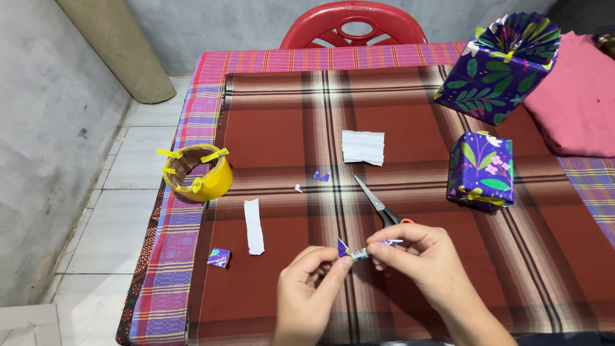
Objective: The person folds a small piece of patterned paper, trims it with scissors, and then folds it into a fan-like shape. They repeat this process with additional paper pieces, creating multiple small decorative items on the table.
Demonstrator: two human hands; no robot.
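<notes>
Above the plaid cloth [282,128], left hand [311,282] and right hand [419,256] pinch a small folded purple paper strip [357,252].

Table [192,269] under brown plaid cloth [282,128]. Yellow tape roll [197,173] at 9 o'clock, scissors [379,204] centre, white paper [363,147] 12, small wrapped box [482,169] 3, white strip [254,225] 8.

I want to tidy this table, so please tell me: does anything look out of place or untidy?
Small purple paper scraps and one folded piece lie loose on the plaid cloth. The larger wrapped box is tilted, not flat. Yellow tape bits stick off the tape roll, which sits near the table's edge.
</notes>
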